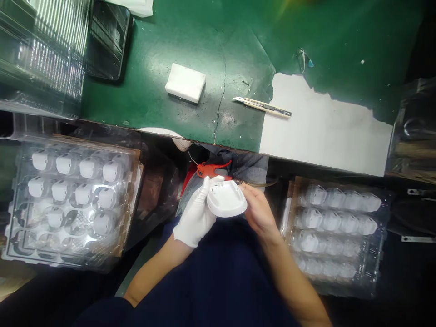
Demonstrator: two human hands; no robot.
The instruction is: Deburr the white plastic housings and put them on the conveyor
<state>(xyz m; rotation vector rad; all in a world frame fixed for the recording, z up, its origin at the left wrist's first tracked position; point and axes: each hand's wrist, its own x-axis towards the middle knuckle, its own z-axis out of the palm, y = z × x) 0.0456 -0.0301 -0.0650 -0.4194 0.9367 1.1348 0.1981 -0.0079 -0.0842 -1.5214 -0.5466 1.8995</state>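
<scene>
A white plastic part with a shallow recess is held up in front of my body, below the table's front edge. My left hand, in a white glove, grips it from the left side. My bare right hand holds its right edge, the fingers partly hidden behind the part. Just beyond the part lies an orange-red object. On the green table are a white block and a utility knife, whose handle end rests over a white sheet.
At the left, a clear tray holds several white parts, with some pockets unfilled. Another clear tray with several white parts stands at the right. A dark phone-like device and clear stacked plastic occupy the table's far left.
</scene>
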